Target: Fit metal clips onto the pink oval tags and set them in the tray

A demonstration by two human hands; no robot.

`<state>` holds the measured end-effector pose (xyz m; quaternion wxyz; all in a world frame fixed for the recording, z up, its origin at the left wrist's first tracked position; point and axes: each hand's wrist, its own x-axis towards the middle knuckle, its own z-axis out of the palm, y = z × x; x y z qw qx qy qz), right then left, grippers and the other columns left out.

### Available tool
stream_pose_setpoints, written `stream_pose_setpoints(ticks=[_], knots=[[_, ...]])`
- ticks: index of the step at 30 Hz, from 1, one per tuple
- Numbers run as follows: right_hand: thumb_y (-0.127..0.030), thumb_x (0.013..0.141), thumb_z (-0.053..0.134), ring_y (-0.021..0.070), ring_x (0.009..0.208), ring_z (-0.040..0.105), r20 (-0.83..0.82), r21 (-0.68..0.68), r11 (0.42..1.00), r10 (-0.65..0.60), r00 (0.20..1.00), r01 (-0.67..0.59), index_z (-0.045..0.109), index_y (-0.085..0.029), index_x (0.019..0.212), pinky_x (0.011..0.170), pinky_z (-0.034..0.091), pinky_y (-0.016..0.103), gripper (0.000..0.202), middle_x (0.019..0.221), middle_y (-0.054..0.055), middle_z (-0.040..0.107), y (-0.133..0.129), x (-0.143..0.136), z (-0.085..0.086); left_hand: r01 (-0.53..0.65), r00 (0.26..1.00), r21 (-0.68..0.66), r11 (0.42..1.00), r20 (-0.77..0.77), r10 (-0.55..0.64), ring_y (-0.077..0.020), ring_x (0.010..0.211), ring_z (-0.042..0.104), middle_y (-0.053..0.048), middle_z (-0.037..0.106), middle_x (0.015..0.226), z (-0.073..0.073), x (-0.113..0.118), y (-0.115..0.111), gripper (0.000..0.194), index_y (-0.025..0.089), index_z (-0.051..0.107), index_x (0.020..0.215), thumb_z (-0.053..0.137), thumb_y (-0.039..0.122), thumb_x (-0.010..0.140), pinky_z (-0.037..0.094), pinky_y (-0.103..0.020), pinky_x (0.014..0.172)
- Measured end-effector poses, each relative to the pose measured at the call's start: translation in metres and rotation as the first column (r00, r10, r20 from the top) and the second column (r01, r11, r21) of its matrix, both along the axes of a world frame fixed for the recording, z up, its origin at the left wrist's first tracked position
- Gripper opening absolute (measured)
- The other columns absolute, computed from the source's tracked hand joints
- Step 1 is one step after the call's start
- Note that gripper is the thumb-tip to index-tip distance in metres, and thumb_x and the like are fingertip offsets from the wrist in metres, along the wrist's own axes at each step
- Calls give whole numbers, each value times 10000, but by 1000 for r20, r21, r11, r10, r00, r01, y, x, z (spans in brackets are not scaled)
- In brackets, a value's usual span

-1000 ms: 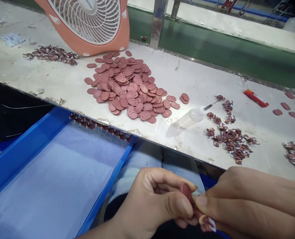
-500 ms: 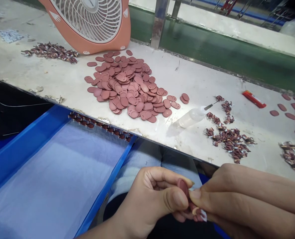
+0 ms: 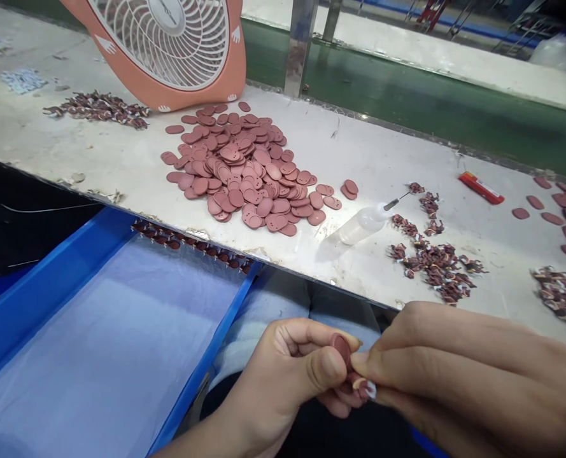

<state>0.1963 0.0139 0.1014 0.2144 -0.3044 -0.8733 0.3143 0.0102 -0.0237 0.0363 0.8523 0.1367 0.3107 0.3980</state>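
Observation:
My left hand [image 3: 287,375] pinches a reddish-brown oval disc [image 3: 340,346] between thumb and forefinger, held low in front of the table. Just under the disc, against it, is a small dark-red figure piece [image 3: 360,385] with a yellowish band and a white tip. The fingers of my right hand [image 3: 435,369] are closed at the right side of these two parts, gripping the figure piece; their exact contact is partly hidden. On the table beyond lies a large heap of similar oval discs [image 3: 244,168], and a pile of small figure pieces [image 3: 440,267] is nearer my right hand.
A squeeze bottle with a needle tip [image 3: 361,224] leans beside the figure pieces. Behind stand an orange fan [image 3: 194,95] and a metal post [image 3: 299,54]. A red packet [image 3: 481,187] lies at right. A blue tray [image 3: 230,324] with rows of small pieces juts out below the table edge.
Both hands, with the disc and figure piece between them, have shifted slightly left and up in the picture. The grip looks the same, and the view has moved a little.

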Motion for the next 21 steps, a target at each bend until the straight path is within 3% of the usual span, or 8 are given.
stream_pose_setpoints(ticks=[5, 9, 14, 21], knots=[[-244, 994, 558, 107, 698, 637, 96, 11, 1000, 10, 995, -11, 632, -275, 1076, 602, 502, 173, 114, 863, -13, 670, 4, 1, 5, 1, 999, -33, 999, 44, 0, -69, 529, 601, -7, 663, 624, -5, -1, 5, 364, 145, 761, 741, 844, 494, 683, 513, -131, 489], [-285, 923, 683, 89, 708, 631, 123, -84, 994, -52, 991, 62, 535, -327, 1299, 648, 506, 151, 406, 918, -37, 662, 3, 2, 7, 20, 997, -58, 998, 78, -15, -61, 540, 606, -28, 693, 719, -8, -3, 7, 369, 136, 776, 791, 818, 496, 722, 526, -122, 455], [-143, 938, 634, 88, 736, 640, -9, -207, 972, -110, 994, 106, 605, -296, 1207, 662, 491, 166, 310, 893, -22, 679, 1, -1, -7, 12, 997, -70, 997, 76, -7, -65, 509, 584, -21, 657, 644, -15, -5, 8, 324, 135, 776, 753, 777, 458, 788, 515, -121, 419], [-166, 940, 654, 86, 695, 644, -121, -230, 967, -143, 982, 112, 654, -258, 1141, 632, 485, 179, 221, 821, -21, 689, -1, -9, -14, 37, 999, -43, 998, 42, -35, -54, 507, 562, -40, 681, 701, -16, -8, 10, 358, 117, 773, 788, 767, 475, 795, 511, -118, 419]])
